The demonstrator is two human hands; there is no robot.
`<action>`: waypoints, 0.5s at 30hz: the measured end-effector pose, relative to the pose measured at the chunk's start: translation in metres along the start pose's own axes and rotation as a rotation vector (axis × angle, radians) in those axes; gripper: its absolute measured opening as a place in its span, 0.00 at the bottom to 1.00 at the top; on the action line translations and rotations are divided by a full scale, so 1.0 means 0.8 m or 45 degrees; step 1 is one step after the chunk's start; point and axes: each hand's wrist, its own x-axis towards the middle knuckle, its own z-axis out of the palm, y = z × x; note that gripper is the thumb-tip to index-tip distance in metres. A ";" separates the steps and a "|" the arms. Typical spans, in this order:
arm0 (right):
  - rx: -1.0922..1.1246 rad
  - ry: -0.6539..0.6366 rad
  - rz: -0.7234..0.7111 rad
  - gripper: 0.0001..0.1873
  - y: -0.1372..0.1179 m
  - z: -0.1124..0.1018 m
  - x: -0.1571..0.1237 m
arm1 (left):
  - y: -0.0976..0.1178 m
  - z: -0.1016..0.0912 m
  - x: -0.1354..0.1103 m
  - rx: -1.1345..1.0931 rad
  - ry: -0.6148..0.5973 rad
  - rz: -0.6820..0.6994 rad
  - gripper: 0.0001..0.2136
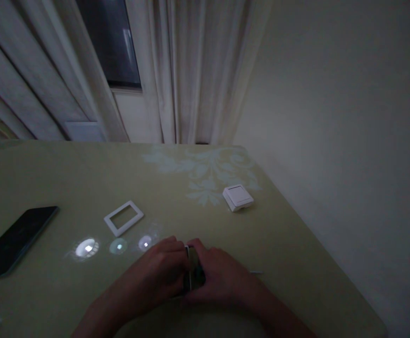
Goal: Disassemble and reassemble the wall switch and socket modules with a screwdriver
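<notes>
My left hand (160,267) and my right hand (222,277) meet low in the middle of the head view, just above the table. Between them is a small boxy part (191,267) with a thin pale metal edge and a greenish side. Curled fingers of the left hand grip its left side. The right thumb and fingers wrap around its right side. Much of the part is covered by the hands, so its exact kind is unclear. Beyond them lie a white rectangular switch frame (129,224) to the left and a white wall switch (238,195) to the right.
The glossy greenish table (85,183) has a pale leaf pattern. A dark phone or tablet (18,240) lies at left. A thin metal rod (256,272) pokes out beside my right wrist. A wall (349,141) borders the right edge; curtains (205,70) hang behind.
</notes>
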 end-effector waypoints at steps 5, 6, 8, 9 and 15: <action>0.025 0.003 -0.032 0.42 0.002 0.001 0.000 | -0.001 0.002 -0.001 0.049 0.013 0.039 0.09; 0.037 0.009 -0.045 0.42 0.003 0.002 0.000 | 0.000 0.002 -0.001 0.056 0.017 0.051 0.10; 0.054 0.010 -0.055 0.43 0.004 0.003 0.000 | 0.003 0.002 -0.001 0.040 0.021 0.057 0.11; 0.058 0.006 -0.052 0.43 0.004 0.003 0.000 | 0.004 0.002 0.000 0.009 0.020 0.050 0.12; 0.043 0.031 -0.056 0.48 0.006 0.006 0.002 | 0.007 0.006 0.007 -0.146 0.038 -0.100 0.14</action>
